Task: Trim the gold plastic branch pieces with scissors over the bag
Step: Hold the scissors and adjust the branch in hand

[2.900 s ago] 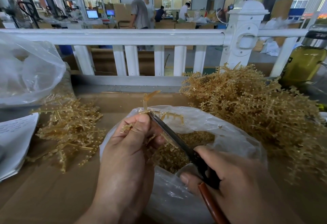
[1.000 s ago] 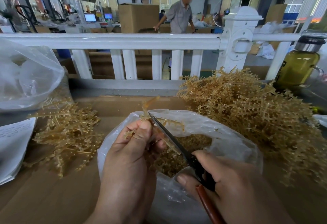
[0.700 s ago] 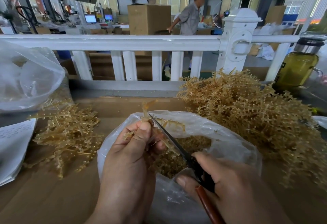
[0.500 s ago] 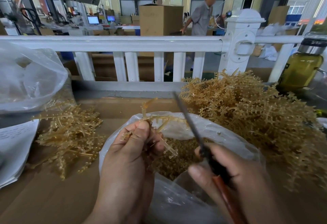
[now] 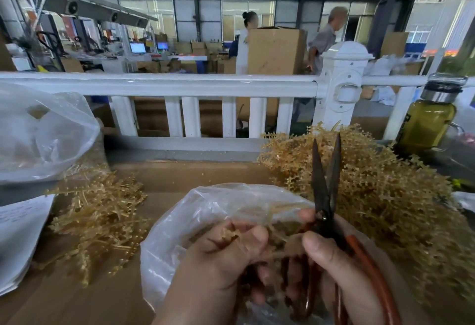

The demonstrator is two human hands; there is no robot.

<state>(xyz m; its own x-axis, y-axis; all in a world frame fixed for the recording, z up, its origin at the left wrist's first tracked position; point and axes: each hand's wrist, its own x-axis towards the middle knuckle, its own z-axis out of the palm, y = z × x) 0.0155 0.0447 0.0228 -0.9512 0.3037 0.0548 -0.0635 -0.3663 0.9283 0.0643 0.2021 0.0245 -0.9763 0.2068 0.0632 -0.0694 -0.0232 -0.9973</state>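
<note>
Over the clear plastic bag (image 5: 195,211), my left hand (image 5: 226,255) curls round a small gold branch piece (image 5: 228,234) that pokes out above its fingers. Beside it, my right hand (image 5: 341,273) grips the red-handled scissors (image 5: 325,191). Their dark blades point straight up and stand slightly apart, clear of the piece. Gold trimmings lie inside the bag, mostly hidden behind my hands.
A big heap of gold branches (image 5: 380,196) lies at the right, a smaller pile (image 5: 97,219) at the left. A filled plastic bag (image 5: 38,132) and papers (image 5: 18,234) sit far left. A white railing (image 5: 180,85) runs behind; a yellow-green bottle (image 5: 426,121) stands at right.
The scissors lifted off the branch piece and swung upright, blades now slightly apart. My left hand dropped lower into the bag mouth, closing more tightly on the piece. The camera tilted up.
</note>
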